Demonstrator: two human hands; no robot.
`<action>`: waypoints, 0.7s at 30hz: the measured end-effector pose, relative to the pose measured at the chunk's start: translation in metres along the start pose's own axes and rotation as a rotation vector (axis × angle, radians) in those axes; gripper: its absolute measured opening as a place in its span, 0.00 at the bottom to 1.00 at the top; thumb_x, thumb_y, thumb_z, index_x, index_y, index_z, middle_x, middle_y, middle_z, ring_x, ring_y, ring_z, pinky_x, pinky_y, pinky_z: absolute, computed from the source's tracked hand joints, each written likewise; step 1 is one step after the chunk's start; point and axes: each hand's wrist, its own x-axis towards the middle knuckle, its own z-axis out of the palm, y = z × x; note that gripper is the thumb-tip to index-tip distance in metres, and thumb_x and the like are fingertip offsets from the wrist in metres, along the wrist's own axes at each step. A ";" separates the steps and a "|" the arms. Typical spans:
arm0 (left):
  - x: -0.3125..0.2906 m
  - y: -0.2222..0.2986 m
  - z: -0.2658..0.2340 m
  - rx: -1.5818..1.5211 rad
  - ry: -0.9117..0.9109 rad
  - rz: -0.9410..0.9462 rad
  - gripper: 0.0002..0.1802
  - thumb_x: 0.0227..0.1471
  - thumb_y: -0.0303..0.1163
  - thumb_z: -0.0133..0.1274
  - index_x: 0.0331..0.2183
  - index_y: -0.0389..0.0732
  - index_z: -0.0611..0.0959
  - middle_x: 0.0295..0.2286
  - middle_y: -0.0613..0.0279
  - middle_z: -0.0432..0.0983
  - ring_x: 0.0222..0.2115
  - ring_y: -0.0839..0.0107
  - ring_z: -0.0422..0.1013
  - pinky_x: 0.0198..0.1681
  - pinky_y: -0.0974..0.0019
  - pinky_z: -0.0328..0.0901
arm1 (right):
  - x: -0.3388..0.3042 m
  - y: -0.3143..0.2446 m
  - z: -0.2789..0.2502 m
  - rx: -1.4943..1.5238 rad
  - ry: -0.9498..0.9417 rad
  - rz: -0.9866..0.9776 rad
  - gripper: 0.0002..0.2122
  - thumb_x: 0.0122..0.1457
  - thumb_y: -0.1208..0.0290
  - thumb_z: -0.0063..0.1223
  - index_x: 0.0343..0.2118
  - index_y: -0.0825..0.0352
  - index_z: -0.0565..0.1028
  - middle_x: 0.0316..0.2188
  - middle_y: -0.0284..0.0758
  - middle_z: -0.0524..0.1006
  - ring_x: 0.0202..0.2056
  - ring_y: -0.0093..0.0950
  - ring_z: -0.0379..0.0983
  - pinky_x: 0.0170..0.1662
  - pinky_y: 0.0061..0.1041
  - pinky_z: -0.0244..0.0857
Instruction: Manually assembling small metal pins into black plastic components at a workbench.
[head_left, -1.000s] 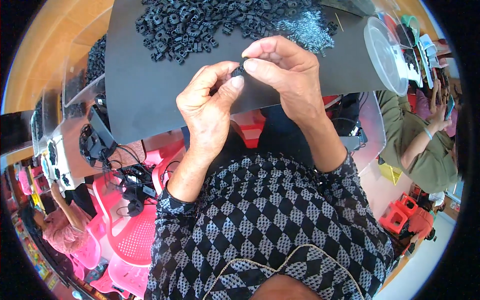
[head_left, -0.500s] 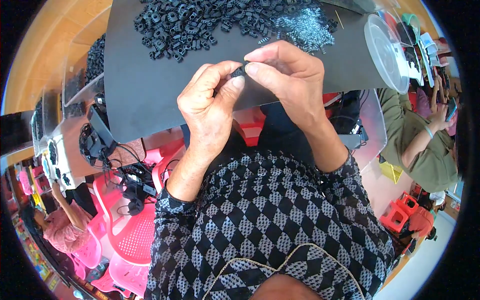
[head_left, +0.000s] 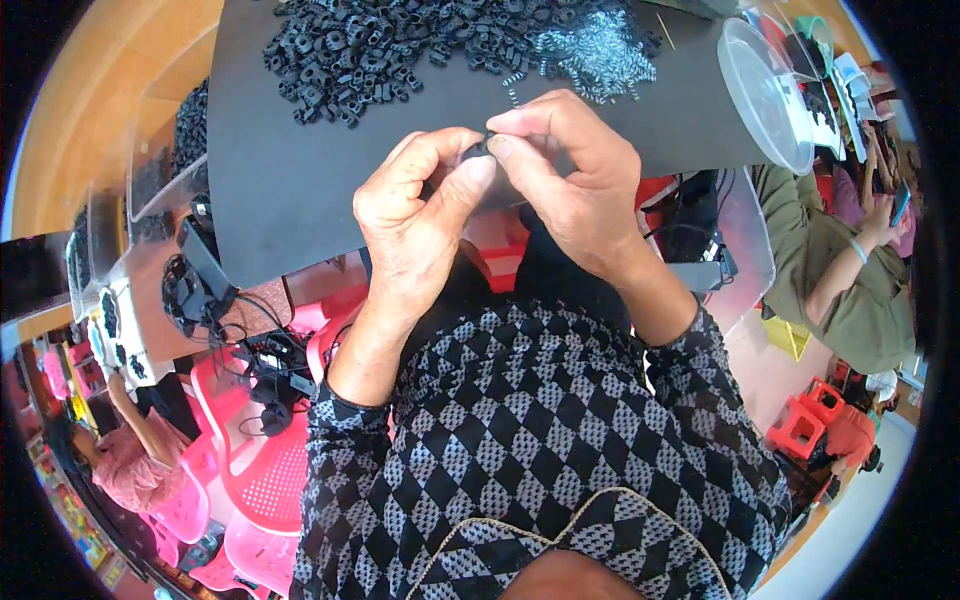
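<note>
Between my hands, over the table's near part, is a small black plastic part [head_left: 478, 150], mostly covered by fingers. My left hand [head_left: 415, 205] pinches it between thumb and forefinger. My right hand [head_left: 575, 170] has thumb and forefinger closed at the part's right end; whether they hold a separate piece there is hidden. Beyond my hands lies a big heap of similar black plastic parts [head_left: 350, 60]. A pile of small silvery coil springs [head_left: 605, 60] sits right of it, and a few loose springs lie near its left side.
The dark table [head_left: 270, 180] carries a clear round plastic lid [head_left: 765, 95] at its right and a thin stick [head_left: 666, 32] at the back. Clear bins of black parts [head_left: 190, 125] stand left. Cables [head_left: 265, 360] and a pink chair [head_left: 265, 480] are lower left. Other people sit on both sides.
My hands stay together at the same place, with the right fingers shifted slightly and less of the black part showing. The view has turned a little.
</note>
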 end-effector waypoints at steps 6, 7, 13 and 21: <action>-0.002 -0.003 0.001 -0.010 -0.009 -0.041 0.08 0.46 0.24 0.59 0.32 0.33 0.82 0.25 0.69 0.72 0.24 0.83 0.65 0.26 0.78 0.61 | -0.003 0.006 -0.011 -0.092 -0.134 -0.149 0.08 0.48 0.85 0.55 0.33 0.71 0.75 0.28 0.36 0.75 0.28 0.25 0.70 0.30 0.20 0.63; -0.001 -0.002 0.000 -0.045 -0.012 -0.060 0.09 0.44 0.24 0.60 0.32 0.32 0.82 0.24 0.67 0.74 0.23 0.82 0.66 0.25 0.79 0.62 | -0.003 0.007 -0.011 -0.093 -0.134 -0.148 0.08 0.48 0.85 0.55 0.33 0.71 0.75 0.28 0.36 0.75 0.28 0.25 0.70 0.30 0.20 0.63; -0.003 -0.003 0.005 -0.166 -0.031 -0.163 0.10 0.43 0.24 0.61 0.31 0.31 0.82 0.23 0.63 0.76 0.21 0.80 0.68 0.23 0.79 0.62 | -0.008 0.006 -0.016 -0.111 -0.094 -0.140 0.07 0.43 0.83 0.56 0.27 0.68 0.73 0.21 0.36 0.71 0.23 0.34 0.67 0.26 0.28 0.61; -0.004 -0.009 0.011 -0.099 -0.108 -0.099 0.11 0.42 0.23 0.62 0.32 0.32 0.82 0.26 0.65 0.75 0.24 0.80 0.68 0.26 0.79 0.63 | -0.009 0.009 -0.036 0.249 -0.239 0.303 0.02 0.51 0.80 0.54 0.28 0.70 0.73 0.19 0.28 0.73 0.21 0.13 0.67 0.22 0.15 0.61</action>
